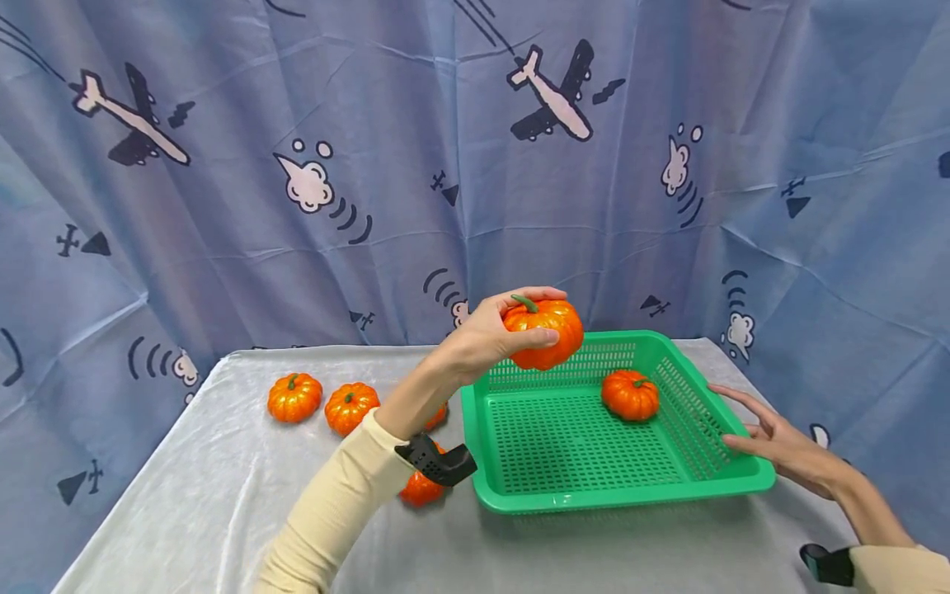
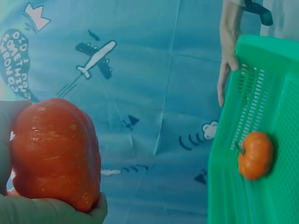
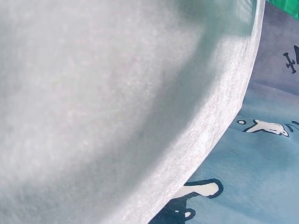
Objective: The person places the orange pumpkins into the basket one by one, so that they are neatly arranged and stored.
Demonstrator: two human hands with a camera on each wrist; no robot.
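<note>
While left hand grips pumpkin, arm partly hides two pumpkins.

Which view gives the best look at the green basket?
The head view: the green basket fits fully in frame, only slightly covered. The left wrist view crops it; the right wrist view catches just a green patch, likely the basket.

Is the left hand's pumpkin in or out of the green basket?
Out: the left wrist view shows the left hand holding the pumpkin clear of the green basket.
</note>
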